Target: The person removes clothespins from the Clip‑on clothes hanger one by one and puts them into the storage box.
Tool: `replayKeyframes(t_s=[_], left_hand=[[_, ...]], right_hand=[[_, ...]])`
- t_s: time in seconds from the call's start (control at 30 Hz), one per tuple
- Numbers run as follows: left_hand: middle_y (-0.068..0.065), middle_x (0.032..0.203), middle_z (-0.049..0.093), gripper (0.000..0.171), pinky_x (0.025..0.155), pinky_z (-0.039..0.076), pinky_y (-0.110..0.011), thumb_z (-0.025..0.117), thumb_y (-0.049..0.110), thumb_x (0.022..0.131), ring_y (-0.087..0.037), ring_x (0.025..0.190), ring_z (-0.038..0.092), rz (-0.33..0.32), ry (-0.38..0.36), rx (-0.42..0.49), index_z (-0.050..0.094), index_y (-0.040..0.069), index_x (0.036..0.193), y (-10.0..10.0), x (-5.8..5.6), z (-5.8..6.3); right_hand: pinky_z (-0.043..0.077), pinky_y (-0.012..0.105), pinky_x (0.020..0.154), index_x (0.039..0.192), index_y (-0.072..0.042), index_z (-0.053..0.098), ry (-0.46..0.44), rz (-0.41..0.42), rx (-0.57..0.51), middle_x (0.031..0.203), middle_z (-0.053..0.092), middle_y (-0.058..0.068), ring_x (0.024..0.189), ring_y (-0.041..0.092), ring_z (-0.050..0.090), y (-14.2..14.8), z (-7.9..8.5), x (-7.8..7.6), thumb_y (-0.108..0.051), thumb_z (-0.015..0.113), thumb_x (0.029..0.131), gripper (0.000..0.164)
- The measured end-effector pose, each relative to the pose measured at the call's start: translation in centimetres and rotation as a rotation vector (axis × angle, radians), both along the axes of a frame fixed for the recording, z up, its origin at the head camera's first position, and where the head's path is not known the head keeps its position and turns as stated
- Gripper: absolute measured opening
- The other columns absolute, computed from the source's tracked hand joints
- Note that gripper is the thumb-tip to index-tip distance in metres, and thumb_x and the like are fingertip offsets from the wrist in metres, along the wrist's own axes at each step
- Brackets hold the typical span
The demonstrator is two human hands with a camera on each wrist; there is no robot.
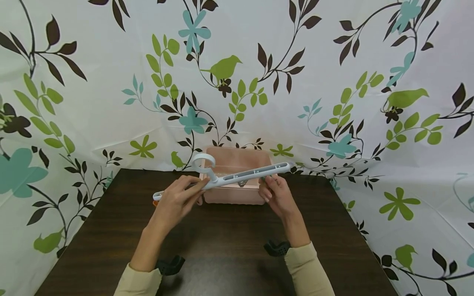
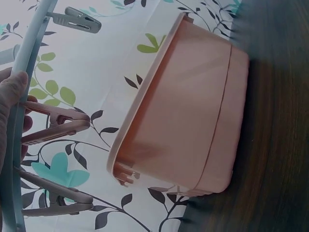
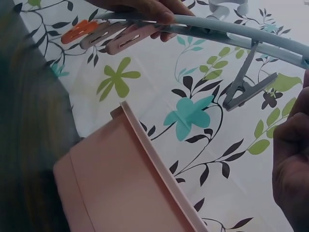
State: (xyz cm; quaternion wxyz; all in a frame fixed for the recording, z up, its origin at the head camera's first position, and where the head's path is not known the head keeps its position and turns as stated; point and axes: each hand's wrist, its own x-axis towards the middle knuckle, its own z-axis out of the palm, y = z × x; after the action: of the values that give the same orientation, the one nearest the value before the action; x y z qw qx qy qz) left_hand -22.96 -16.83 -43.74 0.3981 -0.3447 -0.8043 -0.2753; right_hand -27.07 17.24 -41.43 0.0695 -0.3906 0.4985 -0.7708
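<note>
My left hand (image 1: 178,201) grips a pale blue-white plastic hanger (image 1: 255,172) left of its hook (image 1: 203,160). The hanger tilts up to the right, above and in front of a pink bin. Clips hang from it: a pink clip (image 2: 58,123) at the left fingers, a grey-brown clip (image 2: 55,195) beside it, an orange clip (image 3: 78,32) at the end, and a grey clip (image 3: 246,84) right of the hook. Under the bar's right half, my right hand (image 1: 279,195) pinches a small green clip, mostly hidden by the fingertips.
The pink bin (image 1: 233,196) stands at the back of a dark wooden table (image 1: 226,238). Behind and beside the table hangs a white cloth (image 1: 259,111) printed with leaves, flowers and birds. Dark wrist bands (image 1: 170,265) sit by both sleeves.
</note>
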Motion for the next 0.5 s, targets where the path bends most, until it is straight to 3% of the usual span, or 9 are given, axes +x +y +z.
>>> replayKeyframes(t_s=[0.23, 0.5], left_hand=[[-0.006, 0.115, 0.072, 0.046, 0.079, 0.059, -0.044, 0.045, 0.044, 0.115, -0.024, 0.099, 0.070, 0.051, 0.034, -0.043, 0.066, 0.023, 0.150, -0.10, 0.04, -0.05], [-0.007, 0.114, 0.073, 0.047, 0.079, 0.060, -0.044, 0.045, 0.043, 0.114, -0.025, 0.099, 0.070, 0.008, 0.065, -0.077, 0.067, 0.021, 0.149, -0.29, -0.02, 0.00]], right_hand=[[0.017, 0.028, 0.045, 0.109, -0.004, 0.062, 0.007, 0.222, -0.021, 0.060, 0.035, -0.004, 0.044, 0.012, 0.024, 0.19, 0.10, -0.25, -0.019, 0.028, 0.121, 0.039], [0.016, 0.023, 0.040, 0.104, -0.006, 0.055, 0.013, 0.451, -0.069, 0.056, 0.028, -0.004, 0.041, 0.007, 0.020, 0.80, -0.48, -0.80, -0.019, 0.021, 0.121, 0.040]])
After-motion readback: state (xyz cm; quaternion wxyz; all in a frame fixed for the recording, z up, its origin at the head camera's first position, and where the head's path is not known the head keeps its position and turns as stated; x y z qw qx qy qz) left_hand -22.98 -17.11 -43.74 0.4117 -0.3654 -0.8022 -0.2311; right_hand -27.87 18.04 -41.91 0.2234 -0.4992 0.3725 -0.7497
